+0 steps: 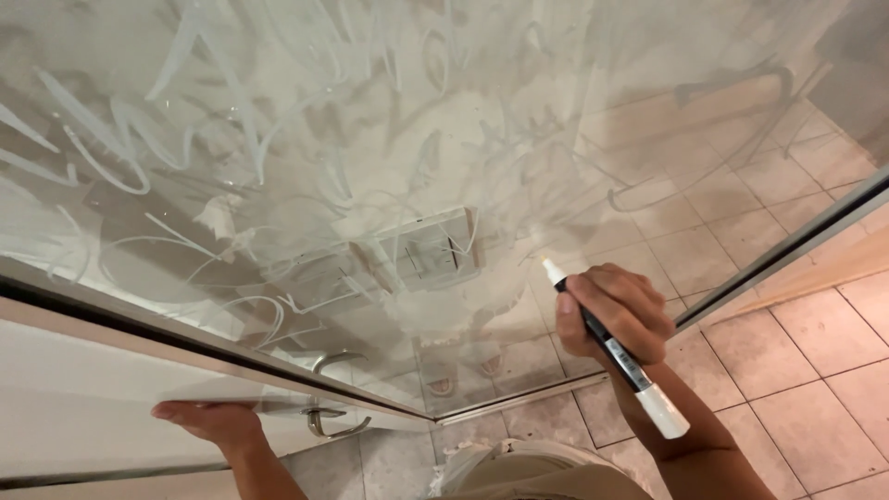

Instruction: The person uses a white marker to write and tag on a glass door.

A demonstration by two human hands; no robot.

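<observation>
Right hand (613, 315), at 4 o'clock, fully closed round a black marker (611, 350) whose white tip meets the scribbled glass (389, 148), left hand (208, 421) flat on the door edge at 8 o'clock: marking under way, next stroke needs steady tip pressure.

A glass door panel (370, 167) fills the upper and middle view, with the tiled floor (815, 370) below and to its right. The right hand (616, 310) is at the lower right of the glass, holding a marker (611, 347) whose tip touches the pane. The left hand (208, 421) rests at lower left against the door's edge, just left of the door handle (333, 417).
</observation>
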